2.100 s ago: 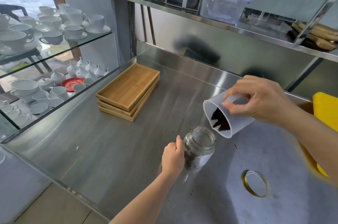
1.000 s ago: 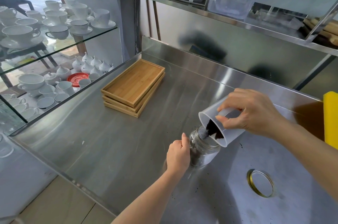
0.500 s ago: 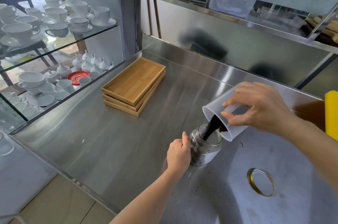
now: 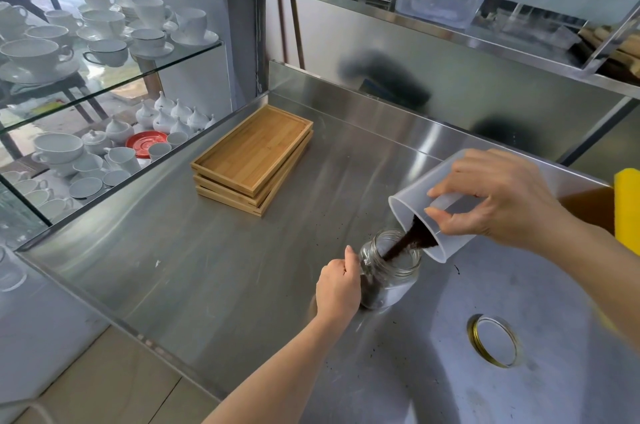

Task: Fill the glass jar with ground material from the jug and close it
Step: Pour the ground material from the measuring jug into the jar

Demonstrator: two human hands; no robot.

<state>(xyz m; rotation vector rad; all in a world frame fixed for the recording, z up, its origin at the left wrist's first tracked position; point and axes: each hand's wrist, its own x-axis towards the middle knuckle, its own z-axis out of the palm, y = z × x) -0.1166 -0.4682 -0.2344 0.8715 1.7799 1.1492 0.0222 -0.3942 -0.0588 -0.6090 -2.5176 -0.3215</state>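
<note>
A small clear glass jar (image 4: 391, 280) stands upright on the steel counter, partly filled with dark ground material. My left hand (image 4: 337, 288) grips its left side. My right hand (image 4: 498, 198) holds a translucent plastic jug (image 4: 414, 202) tipped steeply, its rim just above the jar's mouth. A dark stream of ground material (image 4: 403, 245) runs from the jug into the jar. The jar's gold-rimmed lid (image 4: 495, 340) lies flat on the counter to the right, apart from both hands.
A stack of wooden trays (image 4: 252, 157) sits at the back left of the steel counter (image 4: 207, 268). Glass shelves with white cups (image 4: 104, 39) stand left. A yellow object (image 4: 627, 209) is at the right edge. Dark grains are scattered near the jar.
The jug has tipped further and come down to the jar's mouth. The ground material, which sat inside the jug, now pours into the jar. My left hand keeps hold of the jar.
</note>
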